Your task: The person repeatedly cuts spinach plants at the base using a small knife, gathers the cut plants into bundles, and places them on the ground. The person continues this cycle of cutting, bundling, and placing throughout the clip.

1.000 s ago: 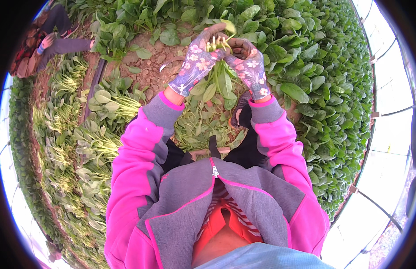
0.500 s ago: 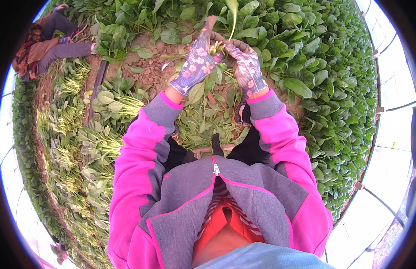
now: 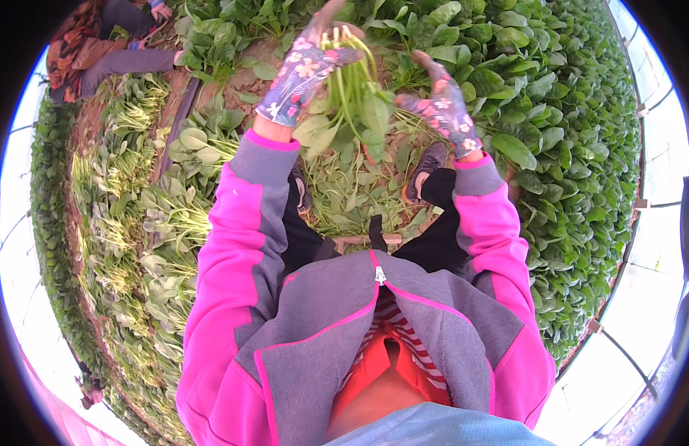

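Observation:
My left hand (image 3: 303, 70), in a purple flowered glove, grips a bunch of spinach (image 3: 353, 93) near its stem ends. The pale cut ends point up and away from me, and the broad green leaves hang toward my body. To the right of the bunch is my right hand (image 3: 445, 108), gloved the same way. Its thumb and fingers are spread, with nothing between them, and it is apart from the bunch. Loose leaves (image 3: 352, 186) litter the ground between my shoes, below both hands.
Standing spinach plants (image 3: 538, 149) fill the right side and the far edge. At left lie rows of picked spinach bunches (image 3: 177, 230), beside a dark strip (image 3: 179, 123) on the soil. A co-worker (image 3: 107, 56) bends at the far left. Pale plastic sheeting (image 3: 657, 223) closes off the right.
My hands have parted: the right one has let go and drawn back to the right. The left has turned the bunch so its leaves hang toward me.

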Available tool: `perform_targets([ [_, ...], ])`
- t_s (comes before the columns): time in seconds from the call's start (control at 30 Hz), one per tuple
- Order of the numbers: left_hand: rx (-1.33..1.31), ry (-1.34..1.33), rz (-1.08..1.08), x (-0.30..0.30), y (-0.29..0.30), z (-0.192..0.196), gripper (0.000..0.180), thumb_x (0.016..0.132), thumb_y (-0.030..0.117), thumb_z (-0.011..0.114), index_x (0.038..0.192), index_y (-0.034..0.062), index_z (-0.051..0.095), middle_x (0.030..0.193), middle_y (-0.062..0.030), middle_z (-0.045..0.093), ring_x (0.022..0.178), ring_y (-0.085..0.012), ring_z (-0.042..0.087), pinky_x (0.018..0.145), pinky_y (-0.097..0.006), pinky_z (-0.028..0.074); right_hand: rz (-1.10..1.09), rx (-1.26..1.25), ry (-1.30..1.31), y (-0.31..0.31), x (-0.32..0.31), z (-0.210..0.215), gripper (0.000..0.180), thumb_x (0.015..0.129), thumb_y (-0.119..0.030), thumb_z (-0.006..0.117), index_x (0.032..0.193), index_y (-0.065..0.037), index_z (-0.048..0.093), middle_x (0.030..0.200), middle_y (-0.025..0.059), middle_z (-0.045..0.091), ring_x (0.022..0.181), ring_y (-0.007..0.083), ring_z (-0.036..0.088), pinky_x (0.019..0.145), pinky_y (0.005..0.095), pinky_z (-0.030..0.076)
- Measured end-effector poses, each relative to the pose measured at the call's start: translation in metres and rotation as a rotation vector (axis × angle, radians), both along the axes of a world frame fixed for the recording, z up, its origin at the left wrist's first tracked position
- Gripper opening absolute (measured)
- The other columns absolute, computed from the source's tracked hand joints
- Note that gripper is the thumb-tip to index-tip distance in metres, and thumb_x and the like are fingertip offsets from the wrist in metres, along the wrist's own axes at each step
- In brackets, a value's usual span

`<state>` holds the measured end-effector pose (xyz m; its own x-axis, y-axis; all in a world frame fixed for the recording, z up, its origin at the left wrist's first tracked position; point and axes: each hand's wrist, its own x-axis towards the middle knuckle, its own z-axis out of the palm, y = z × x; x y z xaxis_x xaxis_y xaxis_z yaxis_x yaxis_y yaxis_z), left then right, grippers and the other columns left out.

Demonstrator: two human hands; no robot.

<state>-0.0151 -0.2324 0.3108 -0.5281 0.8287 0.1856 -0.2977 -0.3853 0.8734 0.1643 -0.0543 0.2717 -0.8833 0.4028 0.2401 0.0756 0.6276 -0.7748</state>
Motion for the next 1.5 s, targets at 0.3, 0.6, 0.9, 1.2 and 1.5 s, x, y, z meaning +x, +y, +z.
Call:
perform_targets([
  [0.3,-0.039,0.407,0.465,0.049,0.028,0.016,0.093,0.071,0.012,0.077,0.146,0.0023,0.023,0.118,-0.0135,0.054,0.107,-0.0215,0.056,0.092,-0.033,0.048,0.051,-0.916,0.032,-0.053,-0.043,-0.022,0.056,0.077,-0.013,0.073,0.126,0.002,0.049,0.121,0.0145,0.058,0.110,0.0241,0.057,0.093,0.0348,0.046],
  [0.6,0.928,-0.835,-0.300,0.003,0.011,-0.003,0.046,0.098,0.032,0.042,0.140,0.0126,0.036,0.127,-0.0093,0.050,0.126,-0.0267,0.045,0.091,-0.035,0.047,0.301,-0.164,0.066,-0.064,-0.083,0.003,0.052,0.082,-0.012,0.069,0.130,-0.003,0.050,0.125,0.0148,0.056,0.106,0.0249,0.060,0.095,0.0354,0.046],
  [0.9,0.786,-1.062,-0.342,-0.122,-0.183,0.003,0.047,0.092,0.022,0.049,0.137,0.0116,0.041,0.129,-0.0084,0.049,0.114,-0.0248,0.051,0.090,-0.036,0.048,0.036,-0.843,-0.361,-0.039,-0.089,-0.126,0.037,0.087,-0.013,0.067,0.120,0.001,0.057,0.110,0.0120,0.066,0.097,0.0195,0.065,0.091,0.0290,0.048],
  [1.2,2.163,-3.526,0.271,-0.162,-0.257,-0.195,0.044,0.085,0.007,0.054,0.128,0.0138,0.051,0.135,-0.0089,0.048,0.099,-0.0225,0.061,0.087,-0.034,0.050,-0.284,-1.008,-0.871,-0.045,-0.035,-0.312,0.046,0.085,-0.019,0.065,0.125,-0.001,0.050,0.103,0.0093,0.068,0.091,0.0193,0.066,0.079,0.0314,0.050],
  [1.5,2.245,-3.364,0.845,-0.130,-0.284,-0.307,0.042,0.086,0.007,0.049,0.126,0.0170,0.055,0.123,-0.0035,0.057,0.118,-0.0236,0.053,0.100,-0.040,0.042,-0.410,-0.873,-0.779,-0.013,-0.010,-0.427,0.045,0.088,-0.020,0.061,0.127,-0.001,0.050,0.109,0.0113,0.065,0.097,0.0240,0.064,0.085,0.0367,0.049],
])
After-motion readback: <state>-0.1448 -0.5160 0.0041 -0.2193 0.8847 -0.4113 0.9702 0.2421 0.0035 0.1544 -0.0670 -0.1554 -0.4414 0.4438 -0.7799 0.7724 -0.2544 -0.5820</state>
